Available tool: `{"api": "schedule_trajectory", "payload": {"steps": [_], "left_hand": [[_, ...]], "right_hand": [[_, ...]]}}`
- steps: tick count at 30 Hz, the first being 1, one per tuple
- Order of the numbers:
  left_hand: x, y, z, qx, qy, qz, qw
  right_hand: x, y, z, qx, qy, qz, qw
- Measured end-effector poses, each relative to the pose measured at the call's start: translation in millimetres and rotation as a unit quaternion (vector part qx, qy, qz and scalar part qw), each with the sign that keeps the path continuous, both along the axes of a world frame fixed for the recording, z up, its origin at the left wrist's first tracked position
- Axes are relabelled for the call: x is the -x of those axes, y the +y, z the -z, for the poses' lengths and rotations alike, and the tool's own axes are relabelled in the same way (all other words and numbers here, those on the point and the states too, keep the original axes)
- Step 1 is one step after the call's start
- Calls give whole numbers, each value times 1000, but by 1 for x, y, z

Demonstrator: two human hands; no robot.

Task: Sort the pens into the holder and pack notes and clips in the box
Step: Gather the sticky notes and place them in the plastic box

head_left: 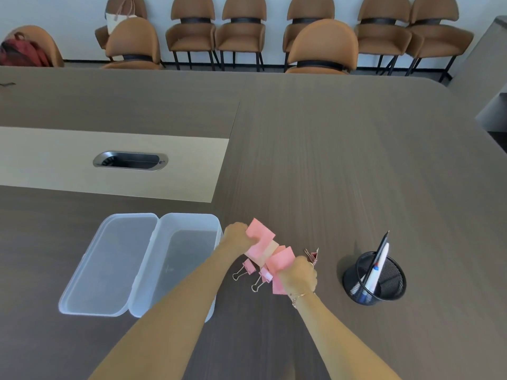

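— What else do you have on your feed, away from the work?

— I see a dark wood-grain bench [356, 160] with a pale inset panel [68, 160] on the left, and an oval metal cable port [130, 161] set into that panel.

— And behind it?

— I count 8 brown upholstered chairs [241, 31] along a white wall [55, 12], 2 of them pulled up close to the far edge of the bench. A white bag [118, 21] sits on the chair at upper left, and a red bag [22, 52] rests on the chair at far left. A grey cabinet [482, 64] stands at the right edge.
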State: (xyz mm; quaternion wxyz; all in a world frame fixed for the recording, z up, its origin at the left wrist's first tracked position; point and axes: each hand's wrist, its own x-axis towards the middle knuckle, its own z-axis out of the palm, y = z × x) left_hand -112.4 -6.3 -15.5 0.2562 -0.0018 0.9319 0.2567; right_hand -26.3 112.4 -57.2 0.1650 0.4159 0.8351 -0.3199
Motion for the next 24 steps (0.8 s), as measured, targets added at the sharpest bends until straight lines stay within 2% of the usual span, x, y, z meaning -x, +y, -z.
{"api": "schedule_trajectory", "payload": {"steps": [4,8,11,13,15,17,22,24], "left_hand": [[-2,2,31,76,6,1,997],[-5,0,46,3,-22,-92,996],[-5,-1,49,-14,-48,-130,990],[-4,2,48,4,-34,-102,994],[-4,8,41,63,-12,-37,997],[-4,13,35,66,-10,-19,998],[3,5,27,-93,-27,-134,986],[5,1,20,-132,-28,-146,980]], "right_hand": [[4,8,6,50,-10,26,998],[-1,10,6,58,11,29,998],[-5,13,-2,80,29,35,996],[-7,20,-8,98,71,51,991],[-9,26,-15,103,113,58,987],[-9,32,-23,88,139,57,985],[-8,47,-46,46,213,92,972],[-10,54,-50,105,264,138,949]]}}
